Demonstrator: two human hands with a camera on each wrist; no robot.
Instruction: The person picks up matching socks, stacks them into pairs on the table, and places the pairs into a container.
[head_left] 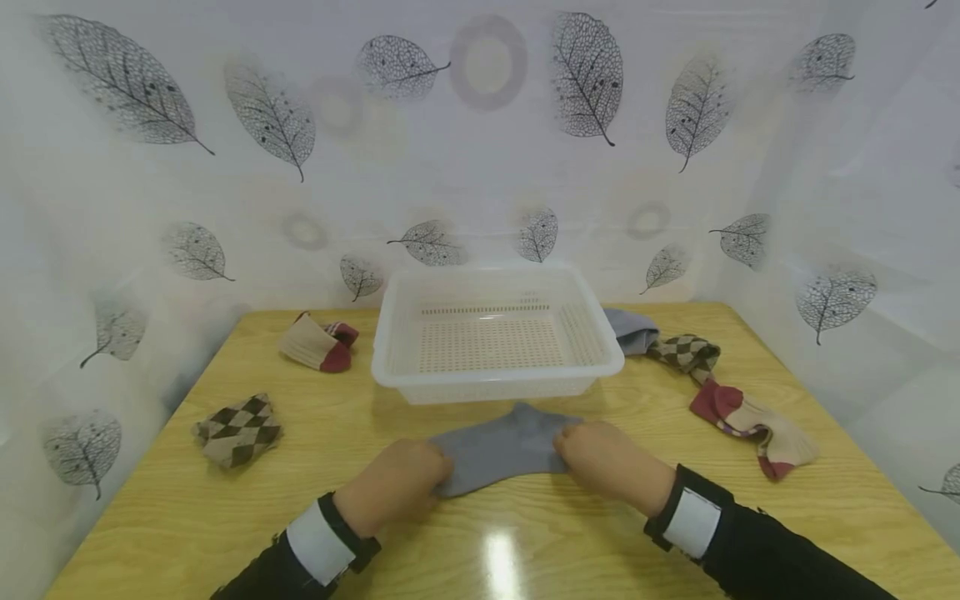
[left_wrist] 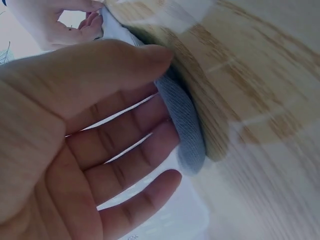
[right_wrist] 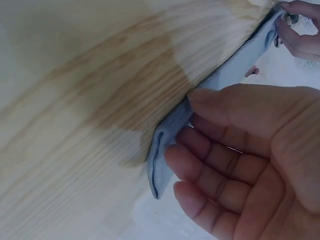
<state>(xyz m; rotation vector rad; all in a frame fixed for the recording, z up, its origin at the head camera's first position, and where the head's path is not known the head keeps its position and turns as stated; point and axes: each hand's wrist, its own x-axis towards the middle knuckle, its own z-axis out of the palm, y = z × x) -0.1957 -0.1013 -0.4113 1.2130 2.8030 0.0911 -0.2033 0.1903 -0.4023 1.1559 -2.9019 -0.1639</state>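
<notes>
A plain grey-blue sock point(head_left: 501, 450) is stretched sideways between both hands, low over the wooden table. My left hand point(head_left: 401, 483) pinches its left end between thumb and fingers; in the left wrist view the edge of the sock point(left_wrist: 182, 117) runs past the fingertips. At the other end my right hand point(head_left: 606, 465) pinches the fabric, and a folded double edge of the sock point(right_wrist: 162, 150) sticks out beyond the thumb in the right wrist view. Straight behind the sock stands a white plastic basket point(head_left: 487, 379) with slotted walls and floor.
On the left lie a beige and maroon sock point(head_left: 315, 343) and a brown argyle sock point(head_left: 238, 431). To the right are another grey sock point(head_left: 632, 330) by the basket, an argyle sock point(head_left: 686, 352) and a beige and maroon sock point(head_left: 753, 423). A leaf-print curtain point(head_left: 480, 167) hangs behind the table.
</notes>
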